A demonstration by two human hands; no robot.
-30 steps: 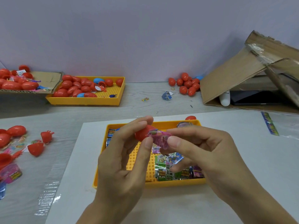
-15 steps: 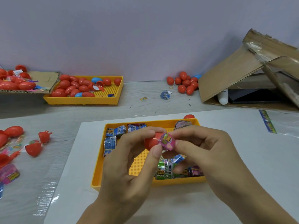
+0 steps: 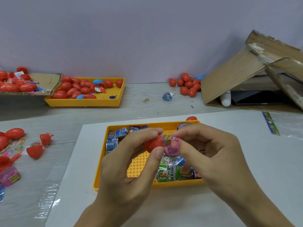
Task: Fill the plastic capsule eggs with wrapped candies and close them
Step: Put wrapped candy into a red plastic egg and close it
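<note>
Pinching a red egg half (image 3: 153,143) between thumb and forefinger, the left hand (image 3: 129,174) holds it with the open mouth turned toward the right hand (image 3: 211,158), whose fingertips press a pink wrapped candy (image 3: 171,145) against that mouth. Both hands are curled tight on their items, above the middle of the near yellow tray (image 3: 98,176). Candy appears partly seated in the shell; how deep, cannot tell, since fingers cover the rim. Judgement: the shell is light, thin, stiff plastic, smooth enough to slip, so the grip belongs on its rounded sides, just behind the rim, not on the edge itself, which could flex out of round. The candy looks small and light, its foil wrapper crinkly and soft at the corners; pushing on its flat end should fold the wrapper in without tearing it. The matching half is not identifiable in view. Below the hands, loose wrapped candies (image 3: 170,173) in blue and green lie in the tray, which sits on a white sheet (image 3: 246,145). Left of it, open red halves (image 3: 35,151) lie on the table. Farther back, a second yellow tray (image 3: 85,102) holds closed eggs (image 3: 73,89); another cluster of red eggs (image 3: 186,85) lies beside a tipped cardboard box (image 3: 237,74).
</note>
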